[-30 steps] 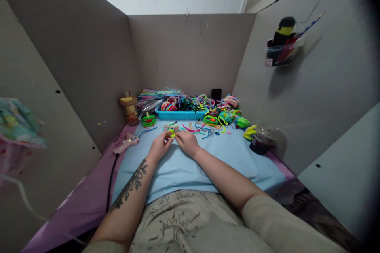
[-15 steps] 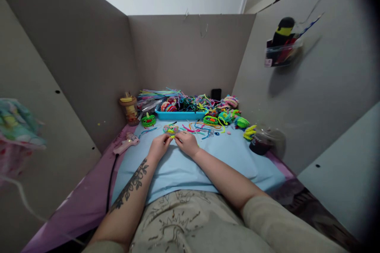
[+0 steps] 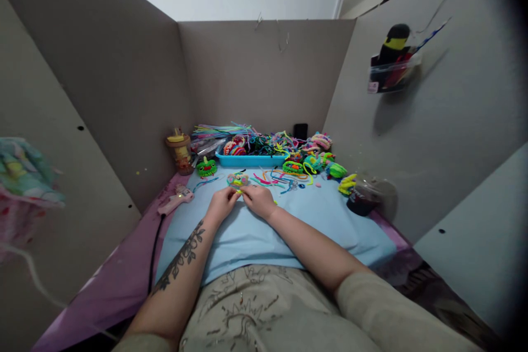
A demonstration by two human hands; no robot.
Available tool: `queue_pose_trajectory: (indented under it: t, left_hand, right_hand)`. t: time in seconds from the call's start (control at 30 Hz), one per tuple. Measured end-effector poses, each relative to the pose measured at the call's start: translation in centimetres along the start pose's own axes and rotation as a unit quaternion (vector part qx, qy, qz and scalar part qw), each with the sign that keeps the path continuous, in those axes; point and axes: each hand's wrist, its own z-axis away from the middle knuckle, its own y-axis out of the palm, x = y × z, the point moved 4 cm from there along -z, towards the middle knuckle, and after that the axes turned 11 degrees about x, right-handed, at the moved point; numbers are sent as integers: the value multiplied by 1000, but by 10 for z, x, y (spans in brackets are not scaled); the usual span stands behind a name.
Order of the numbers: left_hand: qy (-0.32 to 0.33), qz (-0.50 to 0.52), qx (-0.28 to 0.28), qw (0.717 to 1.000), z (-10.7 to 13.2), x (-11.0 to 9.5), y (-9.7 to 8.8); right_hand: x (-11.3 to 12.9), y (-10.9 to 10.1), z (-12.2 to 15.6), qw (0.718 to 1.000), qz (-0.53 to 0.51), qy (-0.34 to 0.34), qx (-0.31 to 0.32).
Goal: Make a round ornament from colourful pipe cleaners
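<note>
My left hand (image 3: 223,200) and my right hand (image 3: 258,200) meet over the light blue cloth (image 3: 264,236), fingertips pinched close together. Between them is a small bright yellow piece (image 3: 238,191), which looks like a bit of fuzzy pipe cleaner; the fingers cover most of it. Just beyond my fingertips sits a round multicoloured fuzzy craft piece (image 3: 237,179). Loose pipe cleaners (image 3: 268,179) in pink, orange, blue and yellow lie past my right hand.
A blue tray (image 3: 252,161) heaped with fuzzy strands stands at the back. Left are a green fuzzy figure (image 3: 206,168), a tumbler (image 3: 180,153) and a pink glue gun (image 3: 176,201) with a black cord. Right stands a dark-based cup (image 3: 361,203). Grey panels enclose the table.
The fingertips have drawn slightly closer together, and less of the yellow piece shows between them. Both arms stay almost where they were.
</note>
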Motion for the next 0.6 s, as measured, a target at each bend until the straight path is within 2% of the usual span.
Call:
queue_pose_trajectory:
  t: [0.1,0.2,0.27,0.47,0.6]
  left_hand:
    - [-48,33,-28,998,-8,14,-4]
    - [-124,-28,-60,990,-22,33,-12]
    - [-150,-69,-48,985,-34,44,-14]
    - [-154,-99,7,983,-56,58,-6]
    - [-151,-43,4,988,-56,57,-1]
  right_hand:
    - [-8,1,-2,999,-1,32,-12]
    - [-15,5,-5,998,-6,66,-6]
    - [-15,9,-8,998,-9,63,10]
    - [-9,18,-13,996,-55,29,57]
    - [-19,19,-14,994,-96,44,31]
